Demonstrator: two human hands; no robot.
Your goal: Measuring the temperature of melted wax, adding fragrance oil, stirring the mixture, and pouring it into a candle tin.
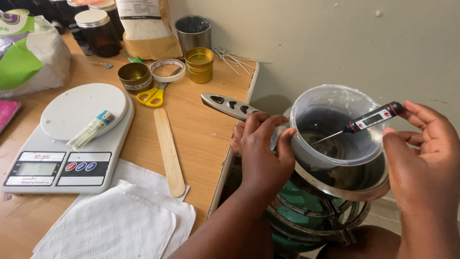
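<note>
A translucent plastic jug (335, 103) with clear liquid sits inside a metal pot (364, 184) on a green gas burner (297, 206), right of the table. My left hand (261, 144) grips the jug's left side, by the pot's grey handle (227, 105). My right hand (421, 148) holds a black digital probe thermometer (376, 116) over the jug, its thin metal probe dipping into the liquid.
On the wooden table (201, 129) lie a white kitchen scale (72, 139) with a lighter on it, a wooden stirring stick (170, 151), paper towels (120, 220), yellow scissors (151, 96), gold tins (199, 64), tape, jars, and bags. A pale wall (359, 43) stands behind.
</note>
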